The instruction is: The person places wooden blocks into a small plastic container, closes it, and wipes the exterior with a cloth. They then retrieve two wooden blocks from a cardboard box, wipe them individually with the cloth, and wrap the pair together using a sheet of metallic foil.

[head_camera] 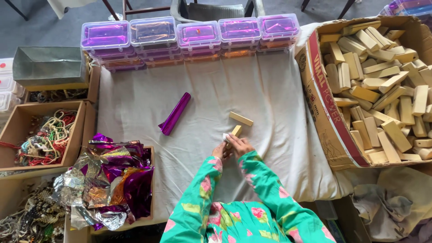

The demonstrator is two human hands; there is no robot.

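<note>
On cloth (270, 99), two hands (231, 147) hold one block (235, 133).

Your worktop (270, 103) is covered by a creased off-white cloth (211, 171) that hangs over the near edge. Along its far edge stands a row of clear plastic boxes (193, 38) with purple contents, stacked in tiers and touching one another. Near the middle lies a roll of shiny purple foil (175, 113), angled from upper right to lower left. To its right a pale wooden block (240, 119) lies flat on the cloth, apart from the roll. Just nearer you, a second wooden block (235, 132) rests on the cloth. At the right edge a large cardboard box (321, 112) full of wooden blocks presses onto the cloth.
</note>
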